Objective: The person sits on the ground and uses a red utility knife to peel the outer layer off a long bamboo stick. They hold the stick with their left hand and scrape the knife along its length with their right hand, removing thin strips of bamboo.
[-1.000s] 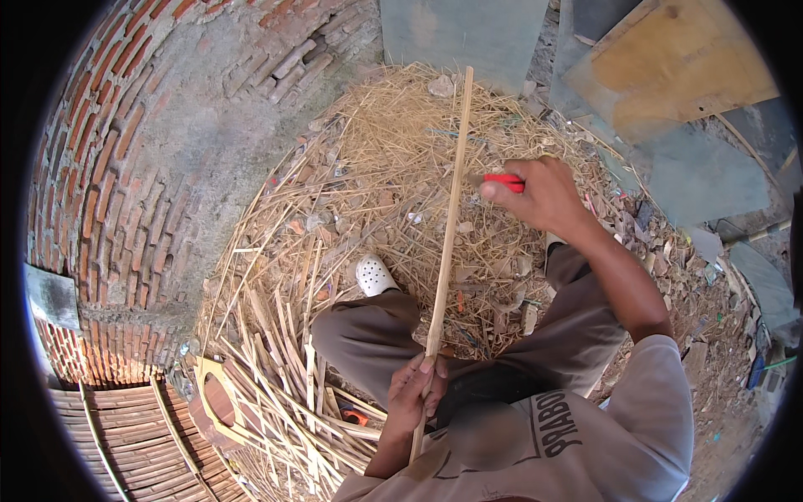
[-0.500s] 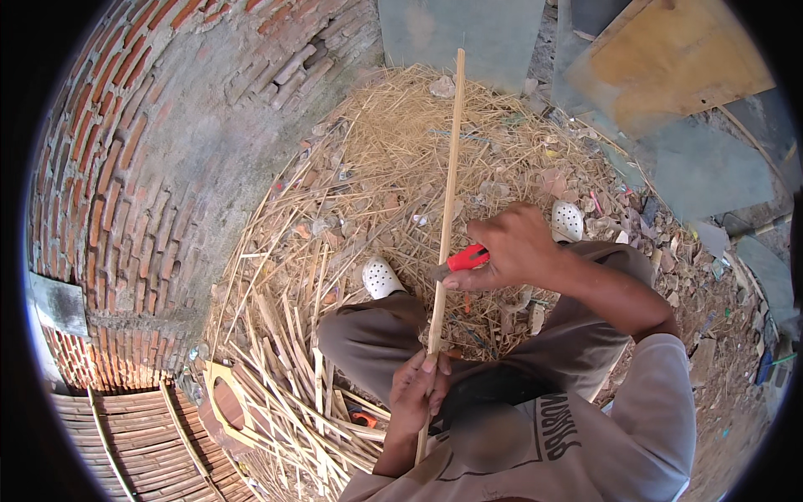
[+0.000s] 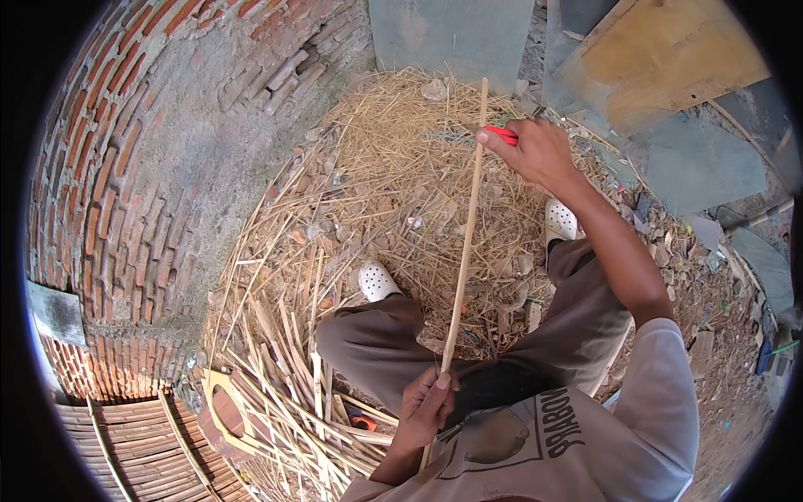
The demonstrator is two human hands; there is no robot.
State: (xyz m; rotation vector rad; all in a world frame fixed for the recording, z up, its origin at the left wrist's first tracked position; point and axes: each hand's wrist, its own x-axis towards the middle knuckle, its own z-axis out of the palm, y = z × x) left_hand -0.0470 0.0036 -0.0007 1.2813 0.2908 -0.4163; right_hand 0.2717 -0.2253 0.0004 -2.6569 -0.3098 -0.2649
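Bamboo strip point(image 3: 465, 243) gripped by left hand point(image 3: 428, 402); right hand point(image 3: 535, 151) clamps red-handled knife point(image 3: 502, 134) near top.

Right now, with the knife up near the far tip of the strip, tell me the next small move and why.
Probably draw the red-handled knife back down the bamboo strip toward the left hand. The right hand has it at the strip's far end, and the left hand grips the near end, steadying it.

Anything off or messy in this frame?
The ground is littered: a heap of straw-like shavings and split cane strips lie loose around the feet. The brick wall has gaps near its top. The held stick looks intact.
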